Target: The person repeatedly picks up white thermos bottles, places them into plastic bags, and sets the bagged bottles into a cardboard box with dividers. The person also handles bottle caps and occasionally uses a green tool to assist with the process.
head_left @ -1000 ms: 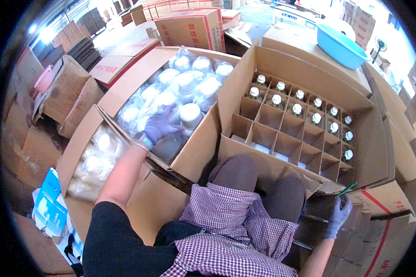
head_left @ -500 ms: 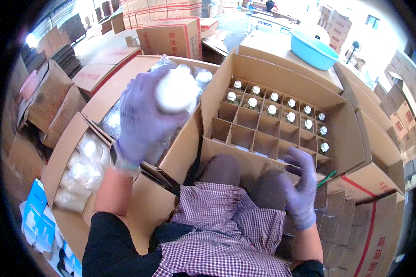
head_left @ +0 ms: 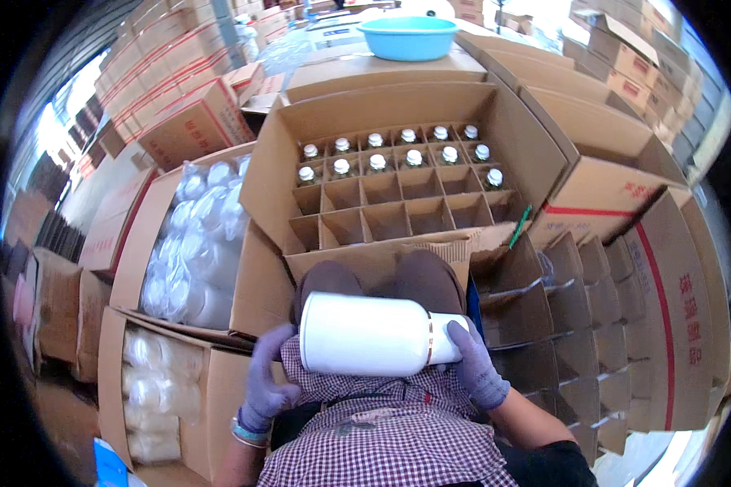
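Note:
A large white bottle (head_left: 364, 334) with a thin gold band near its neck lies sideways above my lap. My right hand (head_left: 479, 372), in a light purple glove, grips its narrow white neck end. By the bottle's wide base, my left hand (head_left: 270, 380), gloved alike, has its thumb and fingers apart and holds nothing. Ahead stands a carton (head_left: 414, 97) with cardboard dividers; white-capped clear bottles (head_left: 377, 162) fill its two far rows and one cell at the right of a nearer row.
On the left, one open carton (head_left: 134, 252) holds plastic-wrapped white bottles (head_left: 207, 231); a smaller carton (head_left: 219, 406) holds more wrapped pieces (head_left: 158, 381). A divided carton (head_left: 666, 325) stands right. A blue basin (head_left: 408, 39) sits beyond. A green strip (head_left: 521, 226) sticks up by the divided cartons.
The white bottle has come from the left carton to my lap. My left hand has let go of it, and my right hand has taken its neck. The view has turned right.

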The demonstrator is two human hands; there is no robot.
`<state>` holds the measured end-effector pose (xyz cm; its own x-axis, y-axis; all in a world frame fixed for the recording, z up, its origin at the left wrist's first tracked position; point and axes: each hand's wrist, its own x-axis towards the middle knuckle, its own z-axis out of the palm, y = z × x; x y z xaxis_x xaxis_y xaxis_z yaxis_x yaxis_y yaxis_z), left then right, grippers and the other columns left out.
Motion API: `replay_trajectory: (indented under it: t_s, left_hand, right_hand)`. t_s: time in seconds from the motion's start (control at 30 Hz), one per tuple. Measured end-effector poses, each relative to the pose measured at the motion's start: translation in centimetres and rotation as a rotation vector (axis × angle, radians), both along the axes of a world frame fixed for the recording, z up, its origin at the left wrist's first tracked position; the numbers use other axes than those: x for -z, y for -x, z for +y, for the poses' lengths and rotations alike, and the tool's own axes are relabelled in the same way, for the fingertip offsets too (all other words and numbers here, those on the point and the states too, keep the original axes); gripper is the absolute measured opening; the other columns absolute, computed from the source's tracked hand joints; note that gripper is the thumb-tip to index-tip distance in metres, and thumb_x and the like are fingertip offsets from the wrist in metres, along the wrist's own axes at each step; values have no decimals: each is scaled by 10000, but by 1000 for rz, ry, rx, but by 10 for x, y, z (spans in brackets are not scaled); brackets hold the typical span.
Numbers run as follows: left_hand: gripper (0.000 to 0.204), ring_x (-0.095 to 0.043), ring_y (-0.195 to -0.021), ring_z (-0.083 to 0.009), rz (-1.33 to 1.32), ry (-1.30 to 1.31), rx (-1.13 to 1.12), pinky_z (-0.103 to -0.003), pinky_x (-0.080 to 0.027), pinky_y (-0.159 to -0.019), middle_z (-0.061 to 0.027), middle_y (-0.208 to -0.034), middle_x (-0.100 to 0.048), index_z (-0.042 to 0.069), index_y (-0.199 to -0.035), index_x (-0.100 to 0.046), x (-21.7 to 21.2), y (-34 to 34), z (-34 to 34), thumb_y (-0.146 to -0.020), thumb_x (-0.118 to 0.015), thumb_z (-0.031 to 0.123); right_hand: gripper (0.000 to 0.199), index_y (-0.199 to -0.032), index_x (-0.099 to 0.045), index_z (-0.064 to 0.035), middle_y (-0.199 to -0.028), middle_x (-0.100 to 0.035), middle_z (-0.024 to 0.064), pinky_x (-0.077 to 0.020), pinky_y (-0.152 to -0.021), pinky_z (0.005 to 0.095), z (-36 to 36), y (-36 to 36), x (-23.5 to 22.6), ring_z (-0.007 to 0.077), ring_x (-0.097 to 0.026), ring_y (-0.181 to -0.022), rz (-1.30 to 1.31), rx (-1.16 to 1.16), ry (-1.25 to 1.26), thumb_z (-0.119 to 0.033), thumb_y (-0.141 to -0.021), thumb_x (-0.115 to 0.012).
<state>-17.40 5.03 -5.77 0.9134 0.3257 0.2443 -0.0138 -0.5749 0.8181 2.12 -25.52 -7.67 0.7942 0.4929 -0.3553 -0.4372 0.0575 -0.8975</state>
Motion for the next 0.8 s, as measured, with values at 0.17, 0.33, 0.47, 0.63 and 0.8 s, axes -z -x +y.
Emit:
replay_trajectory:
  t_s: [0.17, 0.33, 0.47, 0.63, 0.8]
  left_hand:
    - [752, -587, -1193, -331, -272, 292, -256, -424, -462, -1021, -198, -1334, -583, -76, -1393, -483, 31, -38, -18, -948, -651, 507]
    - [330, -652, -1015, -374, -102, -213, -339, -420, -513, -913, -223, -1033, -698, -66, -1205, -617, 17, -77, 50, -1001, -579, 191]
    - [367, -641, -1102, -378, -76, -248, -435, -434, -493, -957, -238, -1165, -669, -71, -1281, -566, 15, -81, 70, -991, -575, 152]
    - [454, -556, -1231, -406, -148, -360, -688, -461, -407, -1067, -272, -1321, -574, -88, -1363, -496, 23, -82, 69, -1046, -467, 235]
    - [570, -566, -1172, -371, -297, -151, -751, -455, -414, -1056, -236, -1268, -579, -73, -1356, -499, -5, -106, 40, -1102, -257, 376]
  right_hand:
    - [606, -1350, -493, -21, -1257, -582, 180, -573, -773, 352, 19, -14, -19, 245, -641, -1014, -306, -93, -94, -339, -887, -720]
    - [837, -1410, -476, -46, -1389, -480, 216, -418, -1086, 453, 65, -74, -67, 396, -493, -1290, -1385, -310, -289, -199, -679, -854]
    - [840, -1425, -452, -115, -1311, -491, 188, -468, -1030, 477, 136, -182, -26, 409, -538, -1185, -1396, 60, 259, -200, -666, -801]
    - [777, -1462, -472, -187, -1416, -477, 155, -486, -1035, 458, 167, -267, 60, 394, -557, -1230, -1404, -32, 1193, -403, -790, -798]
    - [619, -1391, -510, -14, -1313, -596, 227, -486, -1051, 448, 162, -182, 10, 369, -588, -1233, -648, -495, 39, -389, -931, -688]
